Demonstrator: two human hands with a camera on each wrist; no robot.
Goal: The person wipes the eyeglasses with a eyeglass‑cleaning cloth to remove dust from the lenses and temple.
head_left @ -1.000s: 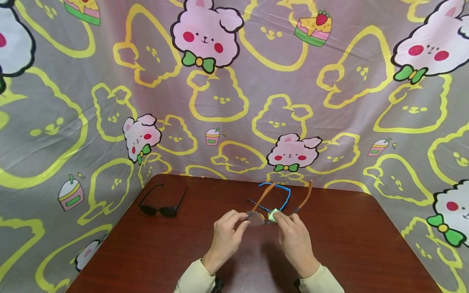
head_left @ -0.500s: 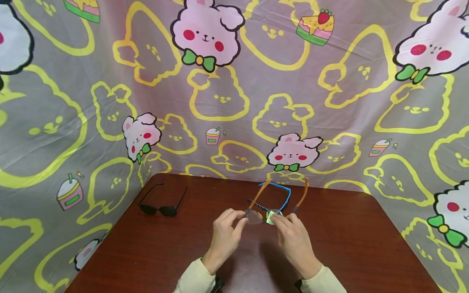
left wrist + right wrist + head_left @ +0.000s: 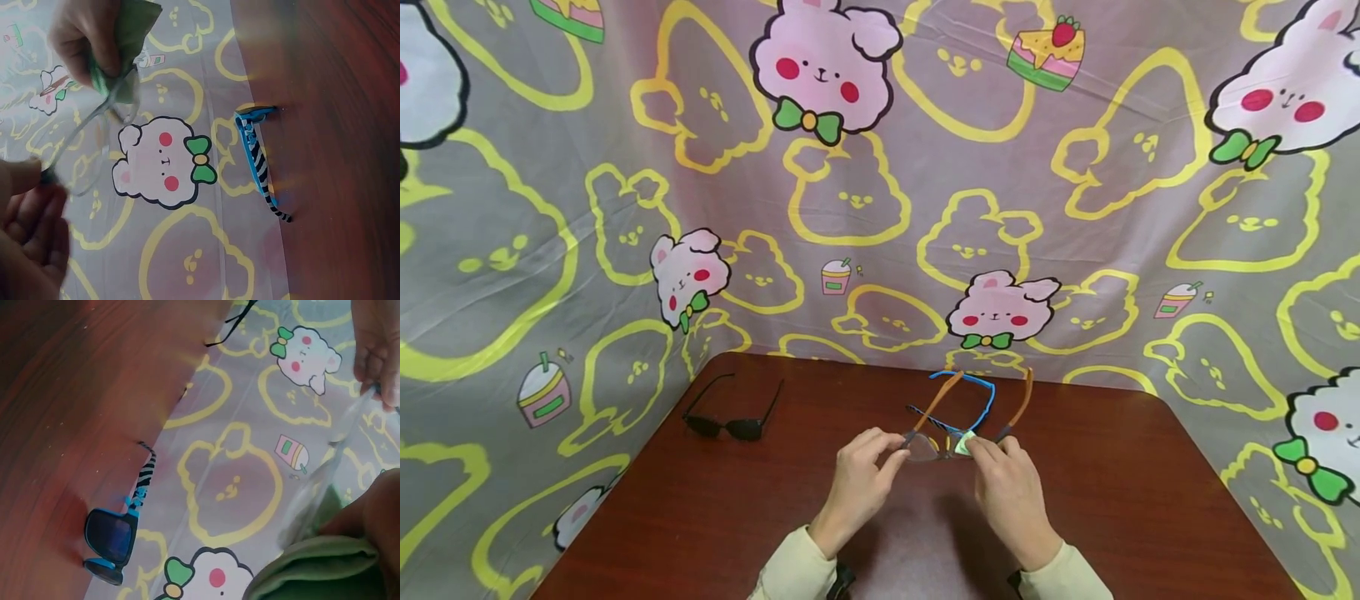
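Both hands hold a pair of clear-lensed eyeglasses (image 3: pixel 1018 408) with brown temples above the table. My left hand (image 3: pixel 859 487) pinches the frame's left corner, near the hinge, between thumb and fingers. At the other lens, my right hand (image 3: pixel 1017 498) pinches a light green cloth (image 3: pixel 964 443) against the glass. In the left wrist view the folded cloth (image 3: pixel 136 37) wraps that lens, and the left lens is bare. The right wrist view has the cloth (image 3: pixel 319 565) up close, with the right fingers partly hidden behind it.
Blue sunglasses (image 3: pixel 991 398) with a striped temple lie on the brown table (image 3: pixel 715 517) just beyond the held eyeglasses. Black sunglasses (image 3: pixel 745 429) rest at the far left with temples unfolded. A patterned cloth curtain (image 3: pixel 865 267) encloses the table's back and sides.
The green cloth and right fingers shift slightly back and forth over the right lens. The eyeglasses tilt a little, while the left hand keeps its pinch on the frame.
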